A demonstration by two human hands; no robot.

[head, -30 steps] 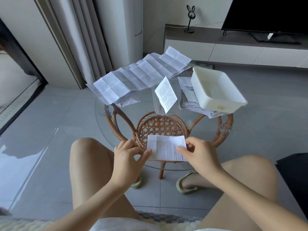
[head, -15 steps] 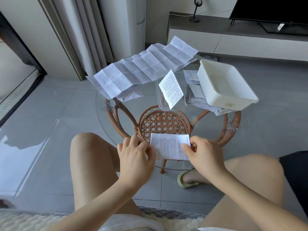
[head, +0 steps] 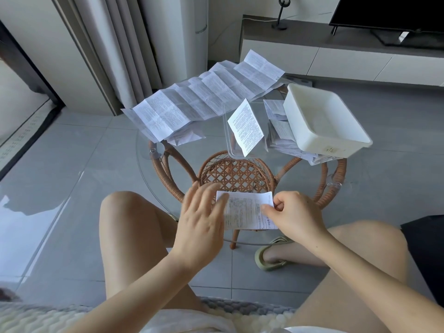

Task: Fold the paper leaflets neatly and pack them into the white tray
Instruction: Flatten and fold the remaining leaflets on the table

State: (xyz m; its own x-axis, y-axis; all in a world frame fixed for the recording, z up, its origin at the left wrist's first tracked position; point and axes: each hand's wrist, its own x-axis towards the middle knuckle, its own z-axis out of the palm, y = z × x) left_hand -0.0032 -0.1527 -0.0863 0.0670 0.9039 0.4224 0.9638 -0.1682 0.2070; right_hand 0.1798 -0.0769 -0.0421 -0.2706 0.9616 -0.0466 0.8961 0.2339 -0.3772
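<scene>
The person sits low in front of a round glass bench on a rattan base, knees up on either side. At the bench's 6 o'clock edge lies the leaflet, a small printed sheet, flat on the glass.

The right hand has it by the right edge, at about 3 o'clock on the sheet. Its thumb and forefinger are curled in and pinch the paper, with the other fingers tucked behind. The left hand is at the sheet's 9 o'clock side, fingers straight and spread, gripping nothing. The fingertips overlap the left edge of the paper. The hand is blurred, so I cannot tell whether they press on it.

The tray is at about 2 o'clock on the bench, well apart from the hands. It rests on a pile of loose leaflets, and its near corner juts past the glass rim. A clear box stands near the middle, at 12 o'clock from the hands, with a folded leaflet propped upright and tilted inside it. A long leaflet, opened out and creased in panels, runs across the bench from 10 o'clock to 12 o'clock. More crumpled paper lies under its near end.

A green sandal is on the floor under the right arm.
</scene>
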